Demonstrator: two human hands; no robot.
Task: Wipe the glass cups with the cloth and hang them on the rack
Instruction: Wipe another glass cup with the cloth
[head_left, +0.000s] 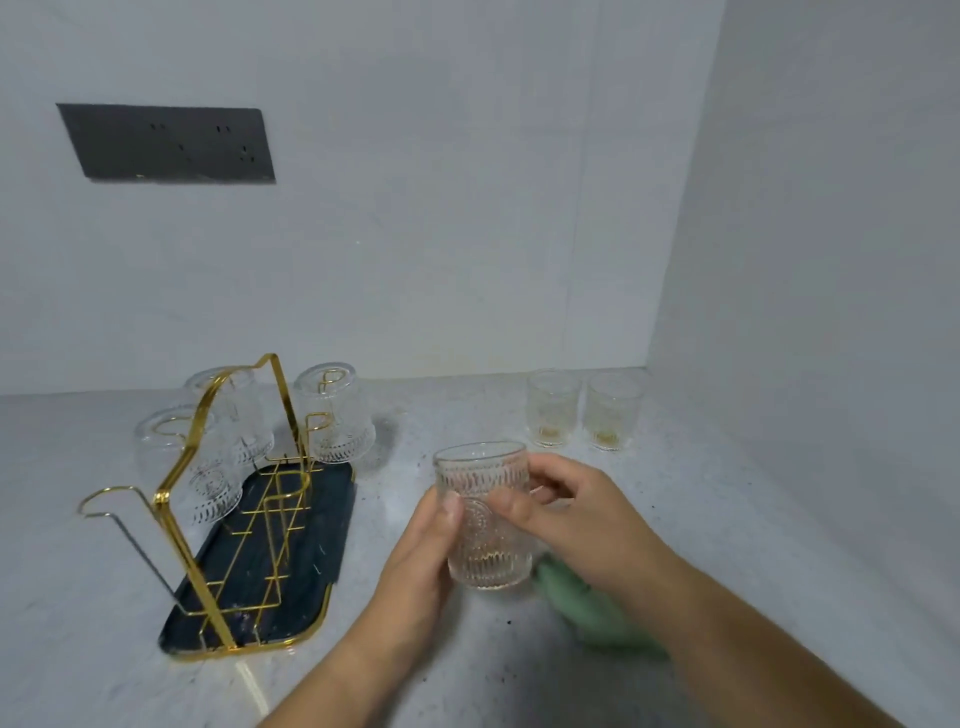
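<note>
left hand (421, 551) and right hand (566, 514) curl round 1 upright glass cup (485, 525) from 9 and 3 o'clock. cloth (587, 608) lies on the worktop (467, 405) at its 5 o'clock, rack (228, 493) at 10 o'clock.

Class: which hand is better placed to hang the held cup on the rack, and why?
Probably the left hand: it grips the cup and is nearer the rack, which stands to its left; the right hand is farther.
</note>
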